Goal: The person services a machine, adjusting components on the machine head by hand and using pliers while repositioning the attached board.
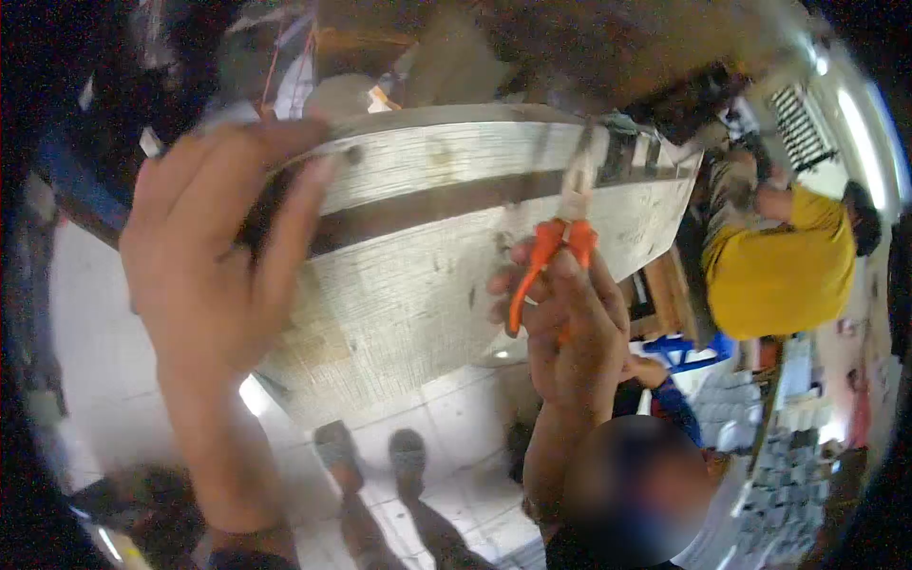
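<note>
My right hand [579, 332] grips orange-handled pliers [560, 242]. Their handles are spread in a V, and the pale metal jaws point away from me, blurred at the tips. Under them is a worn, whitish work surface [408, 294] crossed by a dark strip [427, 209]. My left hand [209, 228] is over the left end of this surface, its thumb and bent fingers apart, nothing visible between them. Motion smears its fingertips, so I cannot tell whether they touch the surface.
A person in a yellow shirt [784, 266] is at the right. Another person, with a blurred head [646, 489], is at the lower right. Stacked grey pieces [784, 484] lie beyond. Below are white floor tiles [446, 408] and feet [408, 456]. A dark, cluttered area borders the surface's far edge.
</note>
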`<state>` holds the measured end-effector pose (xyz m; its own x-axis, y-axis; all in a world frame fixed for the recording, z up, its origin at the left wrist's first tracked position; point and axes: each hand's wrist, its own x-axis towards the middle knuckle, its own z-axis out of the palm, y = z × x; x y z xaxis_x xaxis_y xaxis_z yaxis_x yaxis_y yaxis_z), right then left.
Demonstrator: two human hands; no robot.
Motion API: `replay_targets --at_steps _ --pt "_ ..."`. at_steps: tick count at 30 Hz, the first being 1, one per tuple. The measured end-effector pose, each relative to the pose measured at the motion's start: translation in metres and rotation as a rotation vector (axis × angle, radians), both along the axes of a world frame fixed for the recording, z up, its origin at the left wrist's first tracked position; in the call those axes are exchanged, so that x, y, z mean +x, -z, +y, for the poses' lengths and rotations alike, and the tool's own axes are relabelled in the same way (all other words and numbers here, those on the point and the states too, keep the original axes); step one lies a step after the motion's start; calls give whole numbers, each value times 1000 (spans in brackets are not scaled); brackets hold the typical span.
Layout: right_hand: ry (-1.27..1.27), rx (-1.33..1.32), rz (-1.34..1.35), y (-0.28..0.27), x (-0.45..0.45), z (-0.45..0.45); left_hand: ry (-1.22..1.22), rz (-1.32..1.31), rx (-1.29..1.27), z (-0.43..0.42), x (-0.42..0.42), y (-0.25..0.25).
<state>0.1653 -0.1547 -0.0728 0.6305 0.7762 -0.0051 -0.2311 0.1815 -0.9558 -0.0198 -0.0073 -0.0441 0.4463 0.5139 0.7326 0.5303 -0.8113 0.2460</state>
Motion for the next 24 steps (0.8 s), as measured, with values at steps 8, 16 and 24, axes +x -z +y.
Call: replay_targets --at_steps 8,16,24 --pt "-28 -51 -62 9 3 1 -46 -136 -165 -1 8 14" --pt "-38 -13 -207 10 10 -2 -177 108 -76 -19 31 -7" --pt "-68 -144 -382 -23 31 -26 183 -617 -1234 -76 134 -27"
